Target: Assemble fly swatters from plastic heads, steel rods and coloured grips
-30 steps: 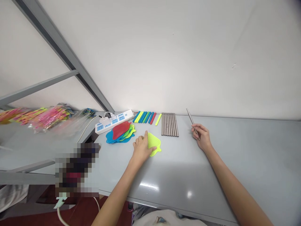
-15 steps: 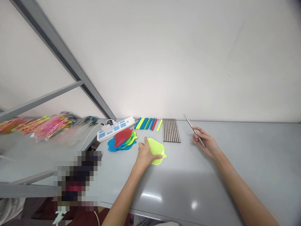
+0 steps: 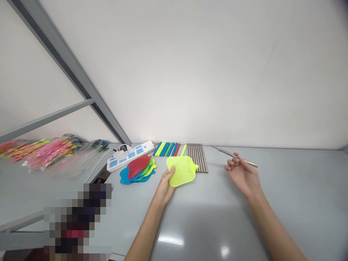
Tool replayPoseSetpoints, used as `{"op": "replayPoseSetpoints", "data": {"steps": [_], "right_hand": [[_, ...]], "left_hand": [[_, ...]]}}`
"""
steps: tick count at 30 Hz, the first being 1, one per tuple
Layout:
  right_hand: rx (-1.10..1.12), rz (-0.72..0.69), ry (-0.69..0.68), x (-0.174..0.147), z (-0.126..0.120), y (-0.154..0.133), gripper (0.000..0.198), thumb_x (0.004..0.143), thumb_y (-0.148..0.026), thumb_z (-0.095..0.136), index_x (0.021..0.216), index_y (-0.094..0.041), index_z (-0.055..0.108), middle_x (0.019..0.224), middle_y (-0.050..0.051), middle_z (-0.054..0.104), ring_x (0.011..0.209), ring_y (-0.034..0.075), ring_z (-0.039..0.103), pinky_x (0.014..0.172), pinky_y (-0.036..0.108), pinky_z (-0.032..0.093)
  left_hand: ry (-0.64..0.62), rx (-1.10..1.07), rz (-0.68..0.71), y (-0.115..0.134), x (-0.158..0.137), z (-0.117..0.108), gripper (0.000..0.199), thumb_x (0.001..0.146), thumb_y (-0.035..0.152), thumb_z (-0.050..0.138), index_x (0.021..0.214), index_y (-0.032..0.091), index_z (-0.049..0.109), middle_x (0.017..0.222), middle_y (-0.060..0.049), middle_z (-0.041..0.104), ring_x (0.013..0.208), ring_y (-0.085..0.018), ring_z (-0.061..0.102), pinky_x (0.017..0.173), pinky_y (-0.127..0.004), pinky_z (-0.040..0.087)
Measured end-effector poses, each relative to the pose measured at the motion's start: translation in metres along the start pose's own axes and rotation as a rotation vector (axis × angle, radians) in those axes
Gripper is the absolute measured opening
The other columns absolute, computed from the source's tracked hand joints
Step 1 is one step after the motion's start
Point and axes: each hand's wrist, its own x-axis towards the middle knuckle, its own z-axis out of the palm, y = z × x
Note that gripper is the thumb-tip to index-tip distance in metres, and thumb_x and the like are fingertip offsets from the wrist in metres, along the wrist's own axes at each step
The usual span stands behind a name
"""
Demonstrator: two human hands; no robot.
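Held in the left hand (image 3: 165, 185): one yellow-green mesh paddle (image 3: 183, 173), apparently raised off the grey table (image 3: 212, 206), tab (image 3: 196, 167) turned to the right. Pinched at its left edge — thumb over the mesh, other fingers behind and hidden, spread impossible to tell. Held in the right hand (image 3: 244, 177): one metal rod (image 3: 227, 152), slanting, narrow end pointed left and away, near the tab but not touching. Seemingly pinched between thumb and forefinger, exact contact unclear, remaining fingers loosely curled. Found behind the paddle and partly covered by it: row of metal rods (image 3: 198, 154), laid side by side, and one yellow-green tube (image 3: 183, 150). Farther left: row of coloured tubes (image 3: 166, 149), white power strip (image 3: 131, 155), pile of mesh paddles (image 3: 139, 169), red uppermost. Judged good practice for this handling: paddle gripped by the edge only, tab left uncovered, mesh unbent; rod pinched lightly yet securely, narrow end free of fingers — and both clear of the rods below, judged likely to roll if knocked.
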Motion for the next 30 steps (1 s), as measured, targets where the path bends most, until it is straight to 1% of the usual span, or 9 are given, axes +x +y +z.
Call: {"op": "replayPoseSetpoints", "data": {"steps": [2,5,9,13,17,22,24,27,30], "right_hand": [[-0.023,0.043,0.009,-0.001,0.0,0.008,0.014,0.078,-0.03,0.046,0.084,-0.029,0.059,0.065,0.001,0.048,0.065,0.017,0.046,0.061,0.032,0.041],[-0.078,0.092,0.01,-0.002,0.001,0.018,0.019,0.078,-0.036,0.046,0.088,-0.029,0.06,0.063,0.0,0.048,0.064,0.016,0.047,0.061,0.032,0.042],[-0.075,0.129,0.014,-0.006,0.006,0.023,0.024,0.078,-0.038,0.047,0.094,-0.026,0.06,0.065,0.0,0.05,0.063,0.015,0.048,0.061,0.03,0.043],[-0.093,0.119,0.045,-0.008,0.007,0.024,0.025,0.078,-0.037,0.048,0.094,-0.024,0.061,0.07,0.002,0.052,0.066,0.015,0.049,0.061,0.028,0.044],[-0.157,0.092,0.088,-0.007,0.003,0.025,0.024,0.078,-0.038,0.048,0.091,-0.023,0.062,0.073,0.004,0.055,0.068,0.016,0.051,0.06,0.028,0.044],[-0.211,0.081,0.118,-0.005,-0.004,0.028,0.023,0.077,-0.037,0.05,0.088,-0.022,0.063,0.072,0.004,0.055,0.068,0.016,0.051,0.059,0.028,0.044],[-0.21,0.076,0.125,-0.005,-0.006,0.029,0.022,0.077,-0.037,0.05,0.087,-0.022,0.063,0.072,0.004,0.056,0.067,0.016,0.05,0.059,0.028,0.043],[-0.211,0.074,0.124,-0.005,-0.007,0.031,0.022,0.077,-0.036,0.05,0.086,-0.022,0.064,0.07,0.003,0.055,0.067,0.015,0.05,0.06,0.027,0.043],[-0.227,0.078,0.12,-0.006,-0.005,0.031,0.021,0.077,-0.036,0.05,0.085,-0.022,0.064,0.068,0.003,0.055,0.066,0.015,0.049,0.061,0.026,0.042]], "left_hand": [[0.016,-0.052,-0.039,-0.001,0.001,-0.003,0.027,0.075,0.026,0.054,0.099,0.013,0.056,0.1,-0.009,0.062,0.093,-0.019,0.057,0.087,-0.031,0.041],[0.022,-0.096,-0.078,-0.002,0.0,-0.004,0.028,0.077,0.026,0.052,0.102,0.014,0.055,0.105,-0.009,0.06,0.097,-0.02,0.055,0.09,-0.032,0.04],[0.012,-0.128,-0.089,-0.006,0.0,-0.003,0.03,0.077,0.026,0.051,0.105,0.014,0.053,0.108,-0.009,0.059,0.097,-0.02,0.055,0.09,-0.034,0.04],[0.026,-0.13,-0.1,-0.009,0.001,-0.003,0.03,0.077,0.028,0.051,0.104,0.013,0.054,0.106,-0.009,0.06,0.097,-0.02,0.055,0.089,-0.034,0.04],[0.048,-0.091,-0.13,-0.011,0.001,-0.003,0.032,0.077,0.029,0.051,0.102,0.01,0.054,0.101,-0.012,0.062,0.095,-0.021,0.056,0.088,-0.033,0.041],[0.077,-0.083,-0.154,-0.014,0.001,-0.003,0.032,0.076,0.03,0.052,0.1,0.009,0.056,0.099,-0.012,0.062,0.092,-0.022,0.058,0.086,-0.034,0.042],[0.083,-0.095,-0.143,-0.014,0.001,-0.003,0.031,0.076,0.029,0.053,0.1,0.01,0.056,0.099,-0.012,0.062,0.091,-0.022,0.058,0.085,-0.034,0.043],[0.077,-0.11,-0.116,-0.015,0.001,-0.004,0.031,0.074,0.025,0.056,0.102,0.011,0.055,0.1,-0.011,0.062,0.09,-0.021,0.058,0.084,-0.033,0.044],[0.071,-0.12,-0.117,-0.015,0.001,-0.004,0.032,0.073,0.021,0.057,0.104,0.012,0.055,0.1,-0.01,0.062,0.089,-0.02,0.059,0.083,-0.031,0.045]]}}
